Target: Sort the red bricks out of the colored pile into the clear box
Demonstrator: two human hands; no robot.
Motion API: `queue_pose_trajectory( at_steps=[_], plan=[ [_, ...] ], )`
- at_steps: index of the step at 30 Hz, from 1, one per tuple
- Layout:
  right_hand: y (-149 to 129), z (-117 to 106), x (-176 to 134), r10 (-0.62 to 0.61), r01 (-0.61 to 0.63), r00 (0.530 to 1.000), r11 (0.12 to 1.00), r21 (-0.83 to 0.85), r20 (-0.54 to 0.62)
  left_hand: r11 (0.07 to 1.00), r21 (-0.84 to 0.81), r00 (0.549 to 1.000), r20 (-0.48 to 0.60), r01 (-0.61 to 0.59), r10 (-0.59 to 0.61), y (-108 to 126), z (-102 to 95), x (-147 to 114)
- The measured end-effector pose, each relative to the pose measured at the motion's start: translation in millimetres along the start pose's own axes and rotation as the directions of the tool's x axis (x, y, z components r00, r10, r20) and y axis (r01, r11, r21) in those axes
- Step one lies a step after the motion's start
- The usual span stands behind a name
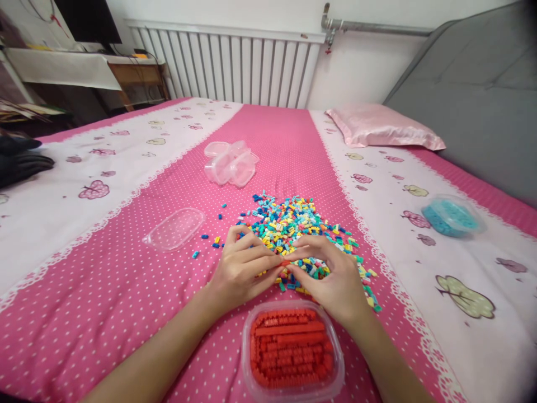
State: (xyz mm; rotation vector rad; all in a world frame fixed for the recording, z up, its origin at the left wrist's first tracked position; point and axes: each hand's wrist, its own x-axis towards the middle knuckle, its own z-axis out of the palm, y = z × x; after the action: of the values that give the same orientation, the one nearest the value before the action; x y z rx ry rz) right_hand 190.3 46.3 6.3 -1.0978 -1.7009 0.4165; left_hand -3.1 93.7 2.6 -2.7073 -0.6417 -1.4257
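Between my two hands is a small red toy brick [286, 262], pinched at both ends by the fingertips. My left hand [247, 263] closes on it from the left, and my right hand [329, 268] grips it from the right. Whether it is one brick or a few joined ones is hidden by the fingers. Beneath and beyond the hands spreads a pile of small multicoloured bricks [289, 218]. Just below the hands stands a clear plastic box [247, 358] filled with rows of red bricks [291, 347].
A clear lid [176, 229] lies left of the pile, with several stacked clear containers [230, 162] farther back. At right sits a box of light-blue bricks [453, 215]. A pink pillow [381, 126] rests near the grey headboard [470, 95]. Black gloves [23, 159] lie at far left.
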Motion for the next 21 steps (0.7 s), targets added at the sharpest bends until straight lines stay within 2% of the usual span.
queue_pose_trajectory(
  at_steps=[6,10,12,14,16,21],
  plan=[
    [-0.8,-0.4,1.3,-0.001,0.002,1.000,1.000,0.013,-0.011,0.996,-0.045,0.997,0.005,0.077,-0.076,0.8,0.6,-0.1],
    [7.2,-9.7,3.7,0.032,-0.031,0.999,0.999,-0.013,0.042,0.992,-0.037,0.992,0.026,0.120,-0.120,-1.7,-2.3,3.1],
    [17.4,-19.3,5.6,0.083,-0.088,0.995,0.991,-0.096,-0.053,0.985,-0.027,0.985,0.021,0.170,-0.169,-4.5,-4.4,4.6],
    [30.4,-28.9,7.4,0.128,-0.175,0.969,0.960,-0.218,-0.213,0.979,-0.020,0.979,0.005,0.205,-0.205,-7.5,-6.0,5.1],
    [43.0,-34.4,9.2,0.146,-0.226,0.953,0.926,-0.302,-0.266,0.976,-0.018,0.976,-0.007,0.218,-0.218,-9.8,-6.6,4.9],
    [59.1,-22.1,17.6,0.176,-0.192,0.981,0.863,-0.468,-0.078,0.974,-0.020,0.974,-0.012,0.224,-0.224,-12.1,-5.8,3.1]
  ],
)
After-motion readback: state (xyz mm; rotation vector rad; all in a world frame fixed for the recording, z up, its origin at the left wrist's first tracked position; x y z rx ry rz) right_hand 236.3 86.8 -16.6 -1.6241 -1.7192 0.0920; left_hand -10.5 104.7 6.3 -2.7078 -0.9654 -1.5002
